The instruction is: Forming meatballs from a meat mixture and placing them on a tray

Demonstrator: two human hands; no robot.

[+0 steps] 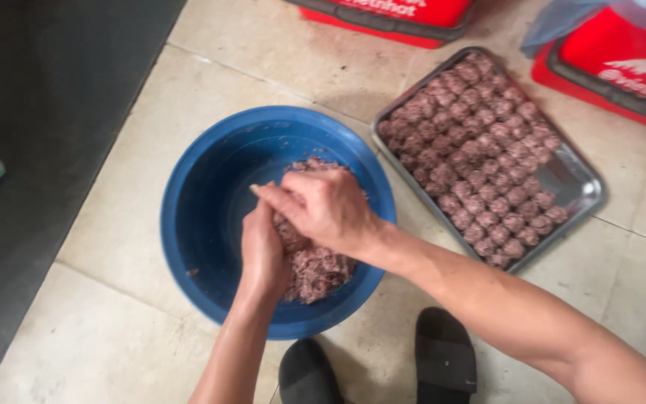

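- Right hand (328,208) curled, knuckles up, pinching coarse minced meat (315,269).
- Left hand (263,254) cupped closed around the mince.
- Round blue plastic basin (211,202); steel tray (577,183) of meatballs at 2 o'clock.

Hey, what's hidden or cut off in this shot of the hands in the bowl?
- Head view: left hand palm and right hand fingertips, buried in minced meat.
- Bowl floor, under the meat.
- Red boxes, cut by the top edge.
- Sandals, cut by the bottom edge.

Minced meat (315,269) in basin (203,202), tray (577,183) of meatballs (480,157) right of it
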